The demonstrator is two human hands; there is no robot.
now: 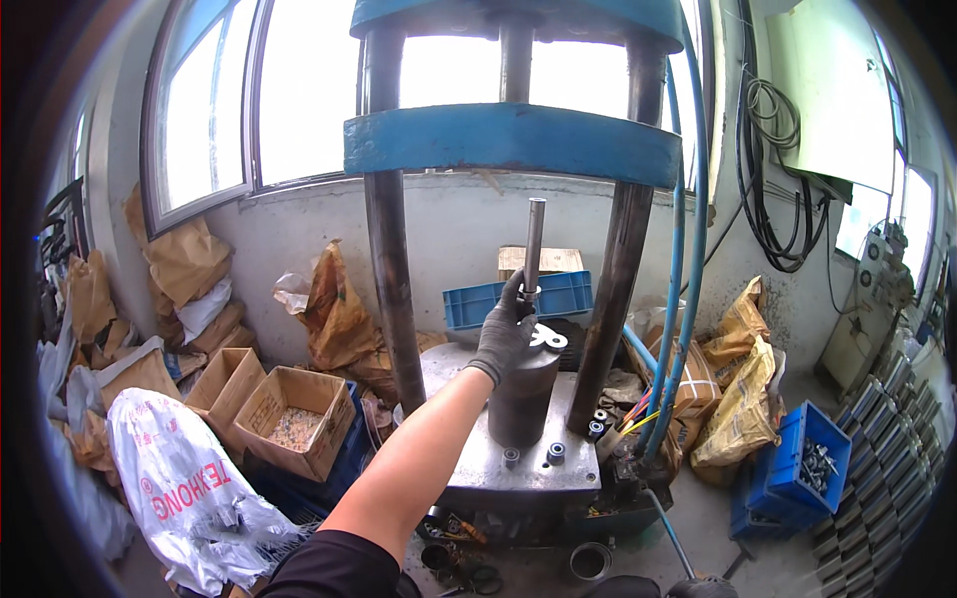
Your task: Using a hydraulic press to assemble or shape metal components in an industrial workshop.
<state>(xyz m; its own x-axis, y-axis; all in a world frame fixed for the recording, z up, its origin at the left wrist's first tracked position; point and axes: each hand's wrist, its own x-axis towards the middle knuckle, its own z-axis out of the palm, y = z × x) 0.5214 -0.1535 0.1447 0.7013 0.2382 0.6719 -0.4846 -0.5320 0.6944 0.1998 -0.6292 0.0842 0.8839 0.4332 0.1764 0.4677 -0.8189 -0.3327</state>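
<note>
My left hand (503, 331), in a dark grey glove, reaches out to the press. Its fingers are closed around an upright steel rod (534, 239) that stands out of a dark metal cylinder (522, 394). A pale flat metal part (548, 338) lies on top of the cylinder, right beside my fingers. The cylinder stands on the grey steel press table (478, 458), between two dark columns (394, 289) under a blue crossbeam (508, 140). My right hand is out of sight.
Small dark bushings (555, 452) sit on the press table's front. Cardboard boxes of small parts (291, 419) and a white sack (184, 488) lie at the left. A blue crate (812, 463) of metal parts stands at the right, with brown sacks (743, 414) and blue hoses (676, 329).
</note>
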